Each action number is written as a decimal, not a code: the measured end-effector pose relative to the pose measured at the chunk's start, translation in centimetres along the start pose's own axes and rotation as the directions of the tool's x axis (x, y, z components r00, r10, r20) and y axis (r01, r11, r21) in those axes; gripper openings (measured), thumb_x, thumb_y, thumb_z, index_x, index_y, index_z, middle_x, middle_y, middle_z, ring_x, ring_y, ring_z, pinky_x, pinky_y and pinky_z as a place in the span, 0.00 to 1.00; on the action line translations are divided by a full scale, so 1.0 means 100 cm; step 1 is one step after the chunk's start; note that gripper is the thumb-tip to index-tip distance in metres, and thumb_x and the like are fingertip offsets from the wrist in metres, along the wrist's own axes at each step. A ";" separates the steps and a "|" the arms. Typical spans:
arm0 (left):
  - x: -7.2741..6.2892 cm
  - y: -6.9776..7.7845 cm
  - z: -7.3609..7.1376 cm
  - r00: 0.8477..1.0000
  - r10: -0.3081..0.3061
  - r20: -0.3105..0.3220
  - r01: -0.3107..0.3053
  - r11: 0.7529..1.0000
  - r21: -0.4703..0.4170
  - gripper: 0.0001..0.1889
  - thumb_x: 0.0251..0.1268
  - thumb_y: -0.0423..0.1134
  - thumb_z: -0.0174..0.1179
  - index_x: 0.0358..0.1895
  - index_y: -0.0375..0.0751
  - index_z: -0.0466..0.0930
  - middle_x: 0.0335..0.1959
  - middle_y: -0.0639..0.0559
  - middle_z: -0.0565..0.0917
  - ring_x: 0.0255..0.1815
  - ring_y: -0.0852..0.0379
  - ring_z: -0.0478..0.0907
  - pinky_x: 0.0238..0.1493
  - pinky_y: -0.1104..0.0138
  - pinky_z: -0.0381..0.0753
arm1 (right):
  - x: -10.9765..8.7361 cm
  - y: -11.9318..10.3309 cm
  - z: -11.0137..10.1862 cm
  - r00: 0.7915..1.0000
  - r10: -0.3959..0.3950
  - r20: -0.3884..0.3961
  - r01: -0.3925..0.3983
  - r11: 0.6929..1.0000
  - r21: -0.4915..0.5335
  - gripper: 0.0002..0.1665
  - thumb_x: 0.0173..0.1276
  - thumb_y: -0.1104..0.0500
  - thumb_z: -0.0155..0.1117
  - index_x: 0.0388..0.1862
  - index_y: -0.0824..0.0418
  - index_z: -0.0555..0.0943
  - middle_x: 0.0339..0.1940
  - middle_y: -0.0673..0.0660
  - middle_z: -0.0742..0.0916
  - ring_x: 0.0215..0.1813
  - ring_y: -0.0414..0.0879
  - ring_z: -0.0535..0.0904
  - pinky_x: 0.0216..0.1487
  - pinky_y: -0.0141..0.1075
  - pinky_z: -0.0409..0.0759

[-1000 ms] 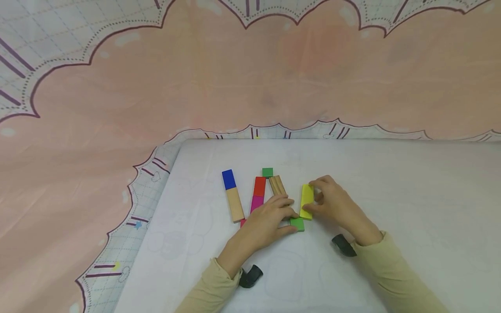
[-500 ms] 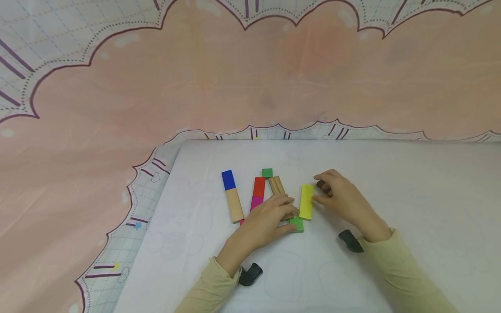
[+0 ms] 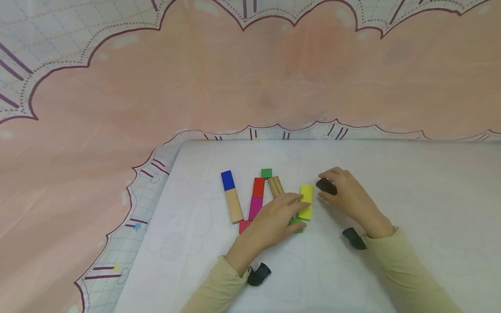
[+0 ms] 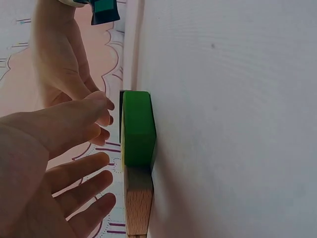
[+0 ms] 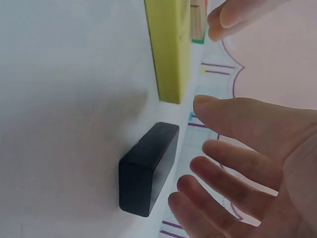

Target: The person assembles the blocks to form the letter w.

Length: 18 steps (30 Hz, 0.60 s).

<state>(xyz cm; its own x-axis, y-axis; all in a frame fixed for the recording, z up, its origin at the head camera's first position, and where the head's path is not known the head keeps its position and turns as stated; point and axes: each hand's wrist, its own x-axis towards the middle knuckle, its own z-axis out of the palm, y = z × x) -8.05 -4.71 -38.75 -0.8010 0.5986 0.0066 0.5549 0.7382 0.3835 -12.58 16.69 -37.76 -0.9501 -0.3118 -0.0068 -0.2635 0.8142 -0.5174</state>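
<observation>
In the head view my left hand [image 3: 270,221] hovers over the right part of a row of blocks, its fingers spread and partly covering a yellow block [image 3: 307,191] and a green block [image 3: 299,229]. The left wrist view shows those fingers apart from the green block [image 4: 138,129] and a plain wooden block [image 4: 138,201] behind it. My right hand [image 3: 354,200] is to the right of the yellow block, fingers loosely bent around a black block [image 3: 326,186]. In the right wrist view the black block [image 5: 143,168] lies on the table, with a gap to the fingers.
Left of my left hand lie a blue block [image 3: 228,180], a wooden block [image 3: 234,205], a red one [image 3: 258,187], a magenta one [image 3: 256,208] and a pinkish-red one [image 3: 244,226]. Behind are a small green block [image 3: 266,173] and grooved wood [image 3: 275,186]. A white table [image 3: 411,182] carries everything.
My right hand has left the yellow block and moved right, and the black block now shows between its fingers. My left hand has shifted slightly right, over the yellow block.
</observation>
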 end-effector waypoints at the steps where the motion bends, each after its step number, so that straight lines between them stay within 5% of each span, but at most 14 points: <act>1: 0.001 0.001 0.001 1.000 -0.001 0.003 0.001 1.000 0.003 0.26 0.66 0.50 0.66 0.67 0.50 0.76 0.69 0.50 0.74 0.72 0.54 0.68 0.70 0.63 0.71 | 0.000 0.001 0.000 1.000 0.002 -0.001 -0.002 1.000 -0.001 0.27 0.63 0.62 0.71 0.59 0.71 0.78 0.59 0.69 0.80 0.61 0.65 0.73 0.64 0.60 0.73; 18: 0.001 -0.001 0.008 0.997 0.066 0.027 -0.068 0.995 0.068 0.21 0.69 0.49 0.63 0.63 0.51 0.80 0.72 0.53 0.72 0.73 0.53 0.67 0.75 0.62 0.64 | 0.003 0.011 -0.001 0.999 0.032 0.033 -0.033 0.999 0.031 0.24 0.65 0.67 0.66 0.60 0.73 0.77 0.56 0.69 0.81 0.53 0.63 0.79 0.57 0.57 0.78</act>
<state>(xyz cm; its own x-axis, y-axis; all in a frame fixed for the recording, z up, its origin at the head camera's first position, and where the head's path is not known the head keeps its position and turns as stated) -8.02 -4.45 -39.51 -0.7563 0.6542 0.0074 0.6219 0.7153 0.3188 -13.18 17.55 -38.30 -0.9519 -0.3019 -0.0516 -0.2270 0.8086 -0.5427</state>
